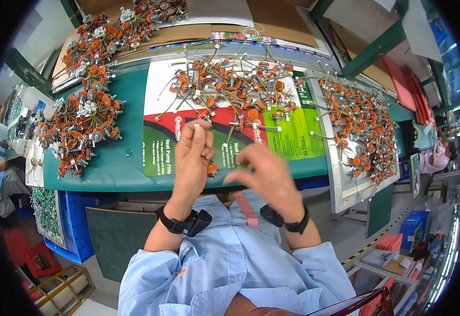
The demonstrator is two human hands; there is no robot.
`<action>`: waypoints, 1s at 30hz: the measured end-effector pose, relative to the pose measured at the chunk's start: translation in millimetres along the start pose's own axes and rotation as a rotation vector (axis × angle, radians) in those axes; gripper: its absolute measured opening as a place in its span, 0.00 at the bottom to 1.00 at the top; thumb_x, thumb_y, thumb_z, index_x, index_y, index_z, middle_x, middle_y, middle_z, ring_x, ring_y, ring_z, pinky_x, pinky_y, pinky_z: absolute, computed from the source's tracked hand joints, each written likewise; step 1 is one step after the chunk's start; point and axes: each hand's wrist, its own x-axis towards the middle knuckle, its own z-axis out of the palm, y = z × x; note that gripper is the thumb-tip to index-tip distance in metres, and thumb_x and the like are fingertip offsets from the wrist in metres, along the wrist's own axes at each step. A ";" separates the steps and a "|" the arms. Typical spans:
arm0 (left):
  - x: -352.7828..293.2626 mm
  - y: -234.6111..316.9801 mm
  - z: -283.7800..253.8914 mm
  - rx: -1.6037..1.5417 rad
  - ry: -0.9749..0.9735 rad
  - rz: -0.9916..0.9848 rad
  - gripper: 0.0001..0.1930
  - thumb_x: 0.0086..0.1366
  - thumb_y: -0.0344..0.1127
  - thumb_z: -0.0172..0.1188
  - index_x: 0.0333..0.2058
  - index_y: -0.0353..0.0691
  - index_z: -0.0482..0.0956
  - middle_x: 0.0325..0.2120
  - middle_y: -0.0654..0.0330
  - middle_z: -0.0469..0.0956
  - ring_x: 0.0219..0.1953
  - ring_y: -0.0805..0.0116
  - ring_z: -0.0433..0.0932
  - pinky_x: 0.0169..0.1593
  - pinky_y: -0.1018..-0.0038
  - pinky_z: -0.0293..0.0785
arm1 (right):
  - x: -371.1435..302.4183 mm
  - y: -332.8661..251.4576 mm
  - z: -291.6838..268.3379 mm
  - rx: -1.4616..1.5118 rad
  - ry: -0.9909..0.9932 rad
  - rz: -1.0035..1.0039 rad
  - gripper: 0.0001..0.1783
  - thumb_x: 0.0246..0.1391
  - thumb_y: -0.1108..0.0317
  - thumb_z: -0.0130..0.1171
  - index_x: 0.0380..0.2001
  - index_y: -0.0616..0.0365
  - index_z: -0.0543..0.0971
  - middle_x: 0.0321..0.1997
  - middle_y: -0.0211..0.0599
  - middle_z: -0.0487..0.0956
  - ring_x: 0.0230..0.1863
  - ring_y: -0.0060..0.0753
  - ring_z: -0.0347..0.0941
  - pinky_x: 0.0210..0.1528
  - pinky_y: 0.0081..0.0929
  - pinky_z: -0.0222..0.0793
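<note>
My left hand [192, 158] is closed above the table's near edge. A small white plug [197, 127] shows at its fingertips, and an orange round part [212, 169] shows just below the fingers on its right side. The wires between them are mostly hidden by the hand. To the right, my right hand [267, 179] is blurred by motion, its thumb and fingers apart with nothing seen between them. Beyond both hands lies a loose pile of orange round parts [219, 84] with metal shafts, thin wires and white plugs.
Printed green, red and black sheets [298, 137] cover part of the green table [135, 152]. Bundled orange parts [82, 126] stand at the left, more bundles [98, 39] on the back shelf. A white-framed tray [335, 179] of wired orange parts is at the right.
</note>
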 end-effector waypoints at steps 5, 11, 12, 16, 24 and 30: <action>5.0 14.1 -0.2 -0.136 -0.111 -0.059 0.12 0.73 0.38 0.46 0.51 0.41 0.68 0.21 0.68 0.62 0.21 0.84 0.53 0.25 0.85 0.53 | 57.6 51.3 -26.2 -0.157 0.288 -0.117 0.09 0.53 0.74 0.58 0.39 0.60 0.79 0.33 0.41 0.75 0.33 0.44 0.72 0.38 0.34 0.68; 6.8 13.1 -4.1 0.052 -0.175 -0.030 0.11 0.73 0.37 0.46 0.50 0.43 0.69 0.21 0.67 0.64 0.20 0.84 0.53 0.24 0.85 0.52 | 67.5 63.5 -17.2 -0.179 0.174 -0.144 0.11 0.52 0.77 0.58 0.41 0.60 0.78 0.35 0.41 0.72 0.38 0.45 0.71 0.41 0.36 0.66; 6.2 13.0 -4.0 0.079 -0.171 -0.016 0.11 0.73 0.38 0.46 0.49 0.42 0.69 0.22 0.66 0.67 0.20 0.84 0.53 0.24 0.85 0.52 | 67.3 63.4 -16.3 -0.173 0.192 -0.156 0.11 0.51 0.77 0.59 0.40 0.60 0.77 0.35 0.41 0.71 0.37 0.46 0.71 0.41 0.36 0.66; 7.8 9.1 3.2 0.348 -0.099 0.148 0.12 0.74 0.40 0.46 0.48 0.38 0.69 0.27 0.62 0.74 0.20 0.85 0.54 0.24 0.86 0.52 | 59.8 61.3 -8.3 -0.171 0.193 -0.135 0.12 0.49 0.78 0.61 0.39 0.61 0.75 0.35 0.42 0.72 0.37 0.47 0.71 0.39 0.36 0.67; 7.4 12.5 5.5 0.545 -0.089 0.158 0.12 0.72 0.38 0.49 0.48 0.37 0.70 0.31 0.64 0.74 0.25 0.86 0.59 0.30 0.87 0.59 | 32.0 11.3 -15.7 0.184 0.298 0.044 0.18 0.48 0.72 0.67 0.42 0.62 0.74 0.38 0.36 0.79 0.36 0.29 0.75 0.39 0.24 0.72; 3.6 15.9 17.8 0.480 -0.187 0.097 0.15 0.71 0.40 0.52 0.49 0.35 0.69 0.33 0.62 0.76 0.36 0.79 0.70 0.45 0.81 0.66 | -3.4 -5.3 14.6 0.329 0.095 0.034 0.24 0.44 0.72 0.71 0.45 0.64 0.74 0.37 0.35 0.79 0.36 0.23 0.75 0.39 0.21 0.71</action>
